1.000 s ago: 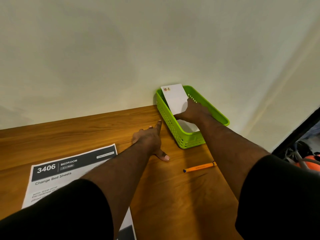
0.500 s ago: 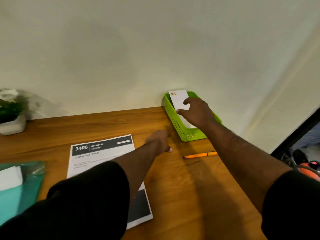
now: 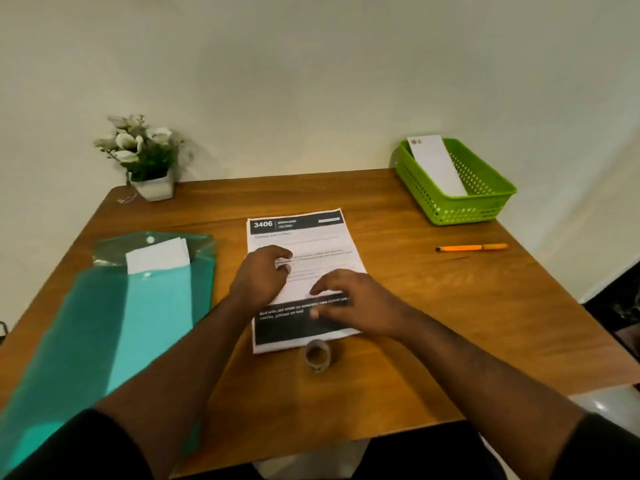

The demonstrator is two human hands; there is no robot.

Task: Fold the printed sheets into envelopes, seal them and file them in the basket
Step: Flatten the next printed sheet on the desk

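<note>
- My left hand [image 3: 260, 277] rests on the printed sheet [image 3: 303, 271] mid-counter, fingers loosely curled, seemingly holding nothing; blur hides the tips.
- My right hand [image 3: 349, 301] lies flat on the sheet's dark lower band, fingers relaxed.
- A white envelope [image 3: 437, 166] leans inside the green basket [image 3: 485, 206] at the counter's [image 3: 433, 317] far right corner.

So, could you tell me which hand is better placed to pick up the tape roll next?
Probably the right hand: it rests on the printed sheet's near end, just above the tape roll. The left hand sits farther up.
</note>
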